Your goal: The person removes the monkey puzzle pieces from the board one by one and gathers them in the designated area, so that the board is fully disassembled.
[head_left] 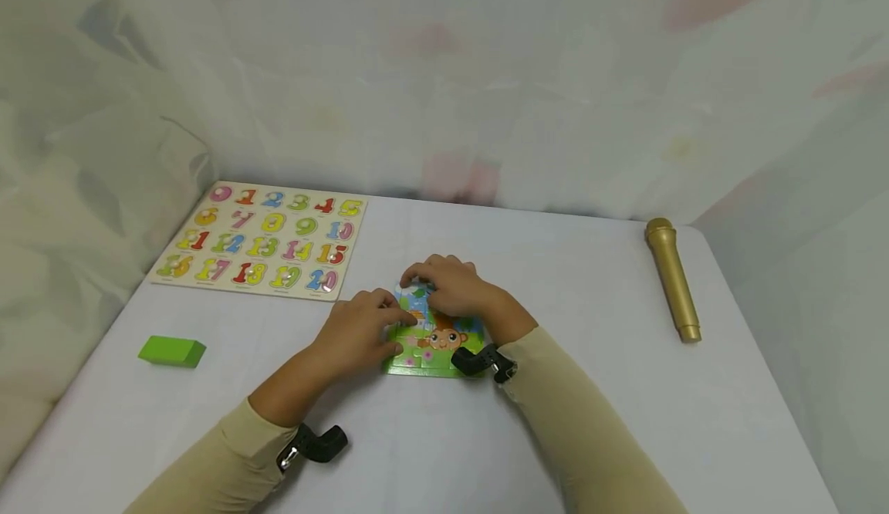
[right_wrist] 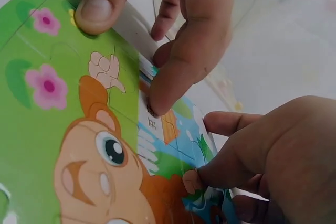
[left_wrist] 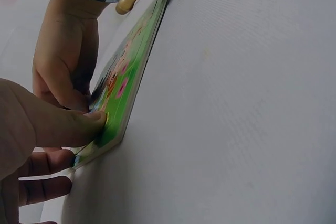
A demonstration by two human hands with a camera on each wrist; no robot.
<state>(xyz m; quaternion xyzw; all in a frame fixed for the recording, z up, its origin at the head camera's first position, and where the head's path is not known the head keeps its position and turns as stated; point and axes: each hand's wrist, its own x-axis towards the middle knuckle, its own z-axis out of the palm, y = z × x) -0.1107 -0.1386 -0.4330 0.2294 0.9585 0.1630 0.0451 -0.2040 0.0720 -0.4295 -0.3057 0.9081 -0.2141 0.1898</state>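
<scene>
A jigsaw puzzle (head_left: 424, 361) with a smiling monkey, pink flowers and green grass lies flat on the white table. At its left side is my left hand (head_left: 357, 330), thumb and index fingertip touching the picture, the index near the little house. In the right wrist view the left thumb (right_wrist: 100, 11) rests on the grass beside a flower. My right hand (head_left: 454, 289) bends over the far edge, its thumb on the picture and its index at the far left corner. Whether it pinches a piece is hidden under the palm.
A wooden number board (head_left: 260, 235) with coloured numerals lies at the back left. A green block (head_left: 172, 351) sits near the left edge, and a gold microphone (head_left: 674, 282) lies at the right. White cloth (head_left: 528, 97) with faint pink shapes hangs behind the table.
</scene>
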